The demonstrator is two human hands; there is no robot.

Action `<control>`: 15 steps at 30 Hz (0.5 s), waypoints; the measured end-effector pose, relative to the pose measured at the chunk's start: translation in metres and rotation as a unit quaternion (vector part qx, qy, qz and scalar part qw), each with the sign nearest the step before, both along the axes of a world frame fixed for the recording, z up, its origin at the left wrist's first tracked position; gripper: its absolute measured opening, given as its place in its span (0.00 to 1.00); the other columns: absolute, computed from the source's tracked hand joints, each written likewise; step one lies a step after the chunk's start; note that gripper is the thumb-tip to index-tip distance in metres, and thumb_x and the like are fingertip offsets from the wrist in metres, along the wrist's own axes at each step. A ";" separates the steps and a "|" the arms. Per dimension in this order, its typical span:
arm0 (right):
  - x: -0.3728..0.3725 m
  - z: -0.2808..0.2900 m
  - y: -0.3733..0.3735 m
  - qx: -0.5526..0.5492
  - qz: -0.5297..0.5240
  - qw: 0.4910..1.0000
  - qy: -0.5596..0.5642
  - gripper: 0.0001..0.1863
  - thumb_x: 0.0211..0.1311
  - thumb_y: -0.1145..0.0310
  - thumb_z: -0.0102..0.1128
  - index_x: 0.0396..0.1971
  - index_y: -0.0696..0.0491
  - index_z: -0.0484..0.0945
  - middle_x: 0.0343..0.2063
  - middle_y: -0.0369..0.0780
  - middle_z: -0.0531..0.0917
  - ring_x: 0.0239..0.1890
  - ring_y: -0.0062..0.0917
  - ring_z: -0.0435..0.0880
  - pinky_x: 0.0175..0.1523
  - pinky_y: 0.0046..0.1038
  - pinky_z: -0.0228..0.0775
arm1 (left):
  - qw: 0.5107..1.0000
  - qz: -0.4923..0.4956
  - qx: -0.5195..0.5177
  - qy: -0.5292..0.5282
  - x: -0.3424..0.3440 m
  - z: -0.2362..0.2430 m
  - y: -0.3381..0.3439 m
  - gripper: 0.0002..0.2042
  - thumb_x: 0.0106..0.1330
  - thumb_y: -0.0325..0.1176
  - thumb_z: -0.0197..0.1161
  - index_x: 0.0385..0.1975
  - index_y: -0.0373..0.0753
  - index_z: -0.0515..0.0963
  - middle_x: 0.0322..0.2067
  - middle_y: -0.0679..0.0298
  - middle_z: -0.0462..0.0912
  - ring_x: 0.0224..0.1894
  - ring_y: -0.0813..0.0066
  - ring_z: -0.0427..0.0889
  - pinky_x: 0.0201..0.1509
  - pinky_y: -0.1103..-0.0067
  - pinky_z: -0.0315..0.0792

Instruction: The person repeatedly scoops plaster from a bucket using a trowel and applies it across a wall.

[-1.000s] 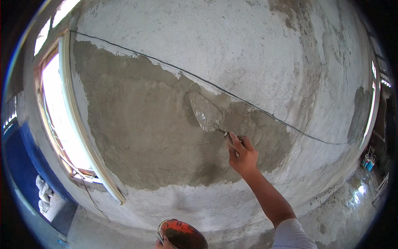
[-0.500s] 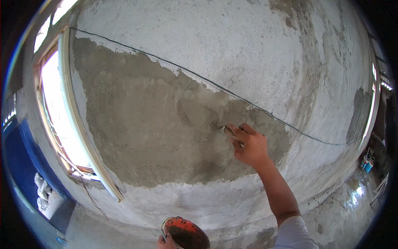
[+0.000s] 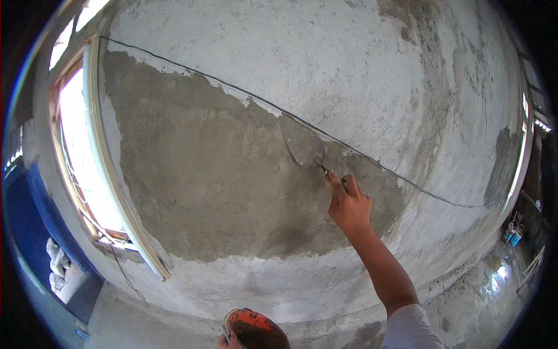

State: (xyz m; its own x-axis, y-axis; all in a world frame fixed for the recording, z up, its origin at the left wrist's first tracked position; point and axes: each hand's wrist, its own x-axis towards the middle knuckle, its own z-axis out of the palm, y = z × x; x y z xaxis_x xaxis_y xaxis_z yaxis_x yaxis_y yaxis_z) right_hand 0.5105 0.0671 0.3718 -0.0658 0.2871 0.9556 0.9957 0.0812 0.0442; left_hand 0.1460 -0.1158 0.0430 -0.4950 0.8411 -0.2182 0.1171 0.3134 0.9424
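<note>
My right hand (image 3: 350,205) is closed around the handle of a trowel (image 3: 301,143). The grey, pointed blade lies against the wall, near the upper edge of a broad patch of darker grey mortar (image 3: 192,168). At the bottom of the view, my left hand (image 3: 231,342) grips the rim of a reddish-orange bucket (image 3: 238,317). Dark residue coats the bucket's inside; how much it holds I cannot tell. Only part of the left hand shows, with the rest beyond the lower edge.
A thin dark cable (image 3: 250,93) slants across the whitish wall (image 3: 372,70), just above the blade. To the left stand a bright window (image 3: 81,139) and a pale vertical strip (image 3: 104,157). Blue and red items (image 3: 514,232) lie on the floor at far right.
My right hand has turned, and the trowel blade now shows broadside against the mortar, higher up toward the cable. The bucket and left hand have shifted slightly left and down in view.
</note>
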 end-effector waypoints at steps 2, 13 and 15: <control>0.005 -0.006 -0.007 -0.054 -0.021 0.998 -0.006 0.32 0.53 0.74 0.65 0.61 0.39 0.77 0.41 0.37 0.79 0.31 0.33 0.86 0.26 0.35 0.79 | 0.999 0.025 -0.007 0.045 0.008 0.014 -0.009 0.21 0.70 0.43 0.60 0.47 0.27 0.81 0.39 0.51 0.85 0.41 0.63 0.82 0.46 0.67 0.75; -0.008 -0.005 0.010 0.026 0.087 0.995 0.047 0.30 0.59 0.70 0.65 0.63 0.38 0.74 0.39 0.40 0.80 0.29 0.35 0.86 0.26 0.37 0.78 | 0.998 0.046 -0.024 0.024 -0.005 0.007 -0.021 0.23 0.71 0.46 0.61 0.49 0.27 0.80 0.41 0.48 0.86 0.42 0.59 0.83 0.48 0.66 0.75; -0.014 -0.005 0.020 0.035 0.089 0.995 0.038 0.30 0.59 0.70 0.65 0.64 0.38 0.73 0.39 0.40 0.80 0.29 0.36 0.86 0.27 0.37 0.79 | 0.999 0.041 -0.011 0.032 -0.007 -0.001 -0.021 0.24 0.71 0.46 0.61 0.49 0.26 0.80 0.40 0.48 0.86 0.41 0.60 0.82 0.47 0.66 0.76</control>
